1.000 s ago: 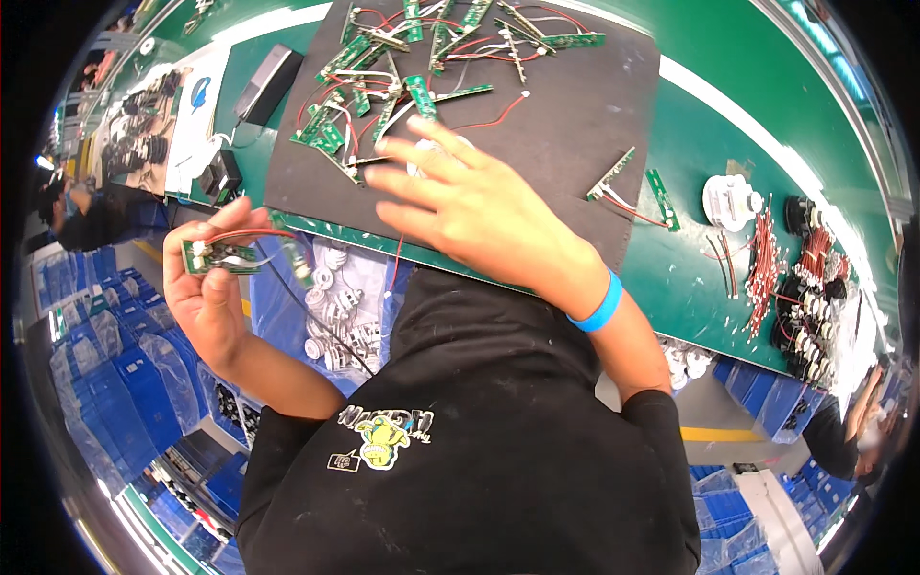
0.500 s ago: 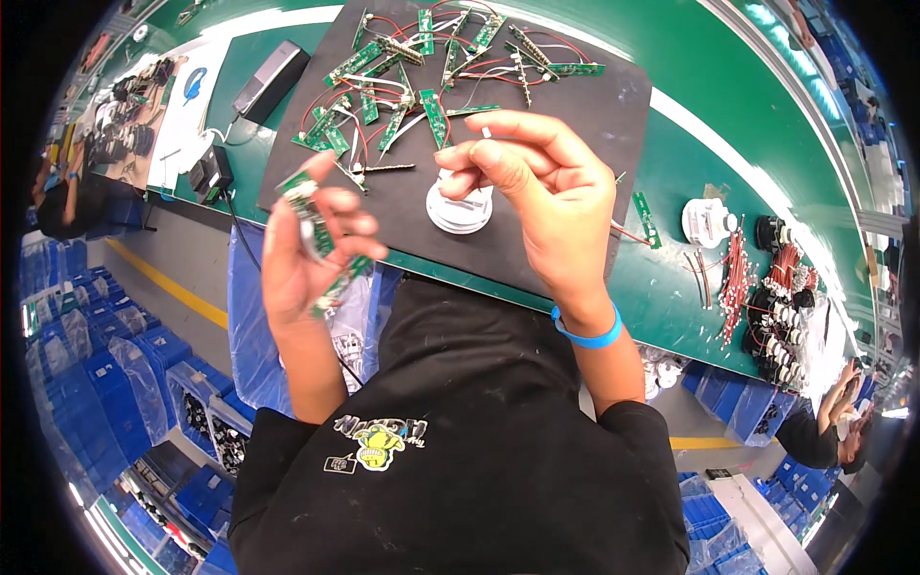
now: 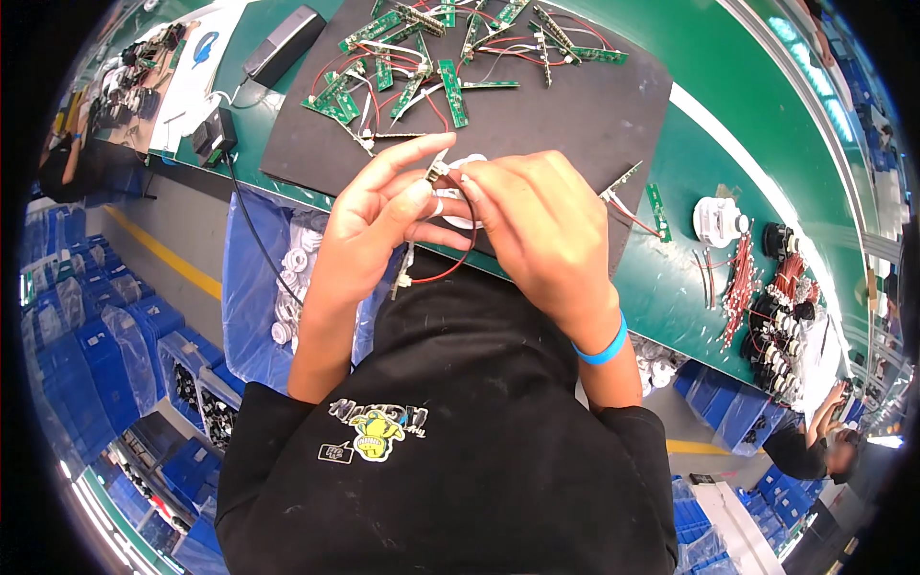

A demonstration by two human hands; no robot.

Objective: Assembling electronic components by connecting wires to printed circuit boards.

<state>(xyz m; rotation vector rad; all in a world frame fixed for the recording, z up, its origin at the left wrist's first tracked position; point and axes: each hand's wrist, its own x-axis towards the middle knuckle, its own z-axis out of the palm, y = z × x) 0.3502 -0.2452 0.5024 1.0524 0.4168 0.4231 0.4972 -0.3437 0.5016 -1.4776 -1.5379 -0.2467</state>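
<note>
My left hand [image 3: 362,230] grips a narrow circuit board [image 3: 437,172] between thumb and fingers, its end standing up edge-on. A red wire [image 3: 472,230] loops from there down to a second small board [image 3: 399,278], which hangs below the left fingers. Close against the held board, my right hand [image 3: 551,225] is closed in a pinch, with a tiny white piece [image 3: 465,178] at its fingertips. Whether that piece is a connector on a wire I cannot tell. Behind both hands a white round housing [image 3: 468,160] on the mat is mostly hidden.
Several wired green boards [image 3: 452,93] lie on the black mat [image 3: 537,125]. To the right are a loose board [image 3: 659,212], a white round part [image 3: 717,220], red wires [image 3: 740,287] and black round parts [image 3: 774,335]. A blue bin [image 3: 251,316] stands below the table edge.
My left hand has moved right with its boards, and my right hand has come slightly down. The hands now meet in front of the white housing, which they largely cover.
</note>
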